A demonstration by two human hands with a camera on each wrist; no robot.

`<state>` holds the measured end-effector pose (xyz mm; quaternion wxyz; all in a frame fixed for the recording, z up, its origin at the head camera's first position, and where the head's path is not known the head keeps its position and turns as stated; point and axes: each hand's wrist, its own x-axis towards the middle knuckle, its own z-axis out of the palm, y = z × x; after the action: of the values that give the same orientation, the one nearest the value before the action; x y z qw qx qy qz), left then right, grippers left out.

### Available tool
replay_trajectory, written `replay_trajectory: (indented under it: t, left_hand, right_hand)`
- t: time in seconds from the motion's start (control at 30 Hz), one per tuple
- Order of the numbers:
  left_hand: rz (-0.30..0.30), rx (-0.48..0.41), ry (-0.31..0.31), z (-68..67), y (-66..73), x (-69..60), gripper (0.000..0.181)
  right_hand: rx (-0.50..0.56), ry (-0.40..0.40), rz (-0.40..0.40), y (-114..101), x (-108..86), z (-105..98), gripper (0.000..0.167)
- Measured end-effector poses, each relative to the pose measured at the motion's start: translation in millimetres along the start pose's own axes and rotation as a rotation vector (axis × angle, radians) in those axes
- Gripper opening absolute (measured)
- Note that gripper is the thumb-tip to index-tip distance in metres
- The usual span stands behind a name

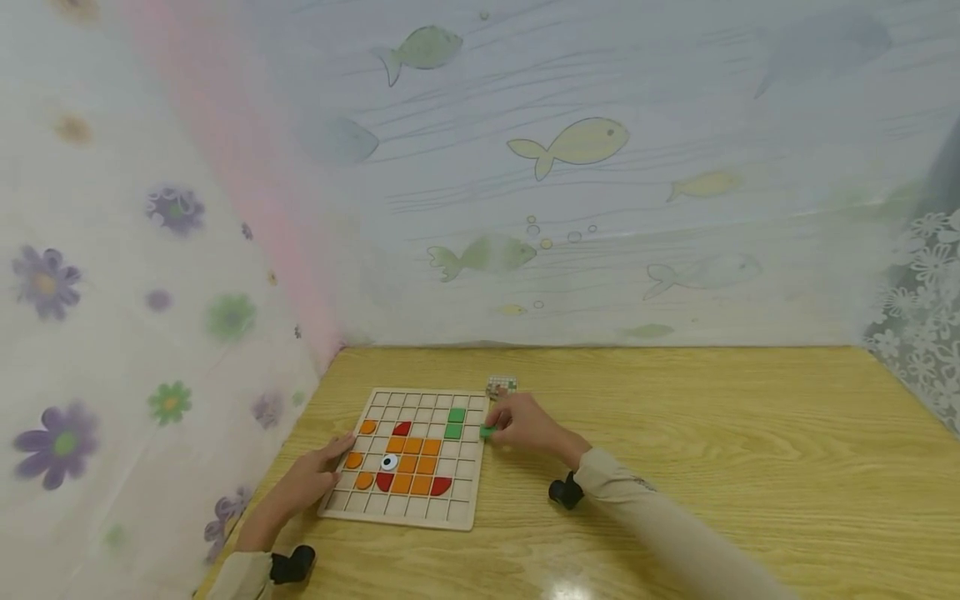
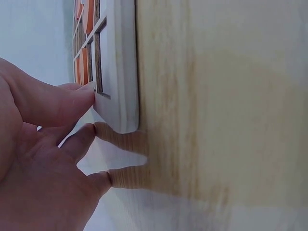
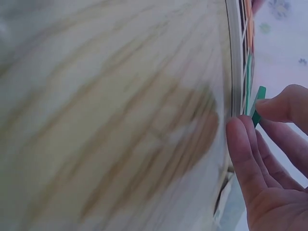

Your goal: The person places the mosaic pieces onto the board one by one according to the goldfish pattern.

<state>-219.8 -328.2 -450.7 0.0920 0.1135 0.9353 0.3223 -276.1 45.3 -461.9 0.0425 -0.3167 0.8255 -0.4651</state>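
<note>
A square wooden grid board [image 1: 463, 510] lies on the table, carrying orange, red and green pieces and a black-and-white eye piece [image 1: 389, 462]. At its left edge, my left hand [image 1: 303, 482] rests with the thumb and fingers touching the rim; the left wrist view shows the thumb [image 2: 77, 102] against the board's corner [image 2: 124, 113]. Just beyond the opposite edge, my right hand [image 1: 525, 423] pinches a small green tile [image 3: 259, 103] between thumb and fingers. Two green squares [image 1: 454, 422] sit in grid cells near that hand. Orange squares [image 1: 413, 464] form a block in the middle.
A small card with a grid picture [image 1: 502, 385] lies behind the board, partly covered by my right hand. Orange round pieces [image 1: 364, 480] sit along the board's left side. The wooden table [image 1: 720, 450] meets a flower-print curtain on the left and a fish-print one behind.
</note>
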Motion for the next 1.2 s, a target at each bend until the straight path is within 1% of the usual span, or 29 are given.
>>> replay_trajectory:
  t: [0.17,0.27,0.4,0.53,0.6,0.67,0.8,0.9,1.0,1.03,1.13,1.2]
  left_hand:
    - [-0.005,-0.006,-0.002,-0.4,0.0,1.9,0.060]
    - [-0.011,-0.002,-0.004,-0.4,-0.5,2.5,0.061]
    - [-0.025,-0.014,-0.003,-0.1,-0.5,2.6,0.061]
    - [-0.029,-0.019,-0.002,-0.3,0.4,2.7,0.060]
    - [-0.028,-0.027,-0.006,-0.4,0.8,3.0,0.061]
    - [-0.024,-0.034,-0.008,-0.4,1.0,3.4,0.061]
    - [-0.016,-0.034,-0.013,-0.2,0.3,4.1,0.061]
    - [-0.020,-0.025,-0.011,0.0,-1.8,4.5,0.061]
    - [-0.025,-0.012,-0.004,0.5,-3.9,4.3,0.061]
    - [-0.025,-0.006,-0.001,0.7,-4.5,4.0,0.061]
    - [-0.026,-0.002,0.003,1.2,-5.0,2.8,0.061]
    - [-0.024,-0.001,0.003,1.8,-5.1,2.2,0.061]
  right_hand:
    - [-0.028,0.015,-0.027,-1,7.4,8,0.011]
    - [-0.034,0.027,-0.026,-1,10.9,11,0.009]
    - [-0.047,0.043,-0.008,-5,14.9,16,0.008]
    - [-0.059,0.051,0.019,-7,18.2,20,0.013]
    - [-0.080,0.055,0.026,-8,19.2,23,0.017]
    - [-0.121,0.065,0.015,-9,19.8,25,0.018]
    - [-0.195,0.084,-0.047,-11,20.4,27,0.013]
    - [-0.237,0.080,-0.072,-15,20.1,28,0.022]
    - [-0.283,0.054,-0.064,-18,19.0,29,0.028]
    - [-0.295,0.050,-0.056,-19,18.5,30,0.027]
    - [-0.324,0.040,-0.067,-19,16.9,31,0.024]
    - [-0.326,0.041,-0.069,-20,14.9,31,0.018]
